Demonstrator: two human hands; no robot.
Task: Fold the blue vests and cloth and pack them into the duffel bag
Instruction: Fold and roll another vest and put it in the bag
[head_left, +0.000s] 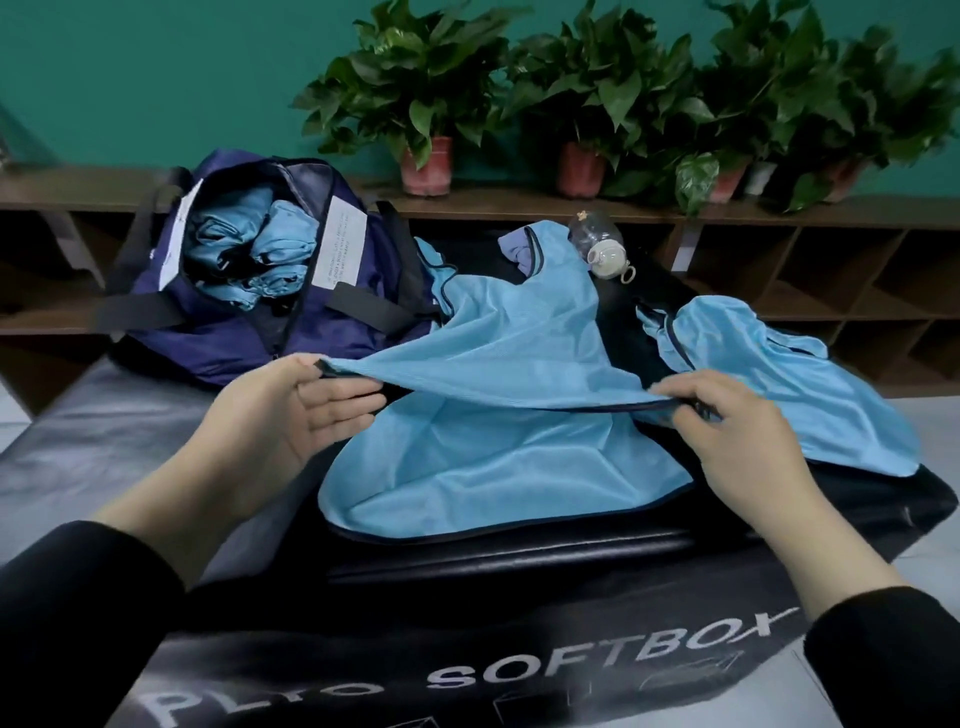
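Head view, contents of a black padded box top (130, 441) printed "SOFTBOX".

Item 1: blue vest (509, 358), mesh, dark trim, spread across the middle of the surface. Its upper layer is lifted by the near hem; the lower layer lies flat beneath.

Item 2: left hand (296, 410), palm turned up, thumb and fingers pinching the left corner of the lifted hem.

Item 3: right hand (727, 431), back of hand up, fingertips curled and pinching the right end of the same hem. The edge is stretched taut between the two hands.

Item 4: second blue vest (810, 384), loose and unfolded, lying to the right and touching the first.

Item 5: navy duffel bag (218, 332), far left, unzipped, black straps hanging, white labels on its open flaps. Folded blue bundles (260, 249) sit inside.

Item 6: small lilac cloth (511, 252), partly under the first vest's shoulder strap.

Item 7: clear bottle (597, 244) with a cream lid, lying on its side behind the vest.

Item 8: potted plants (426, 93) in red pots on a wooden shelf (779, 208) against a green wall.
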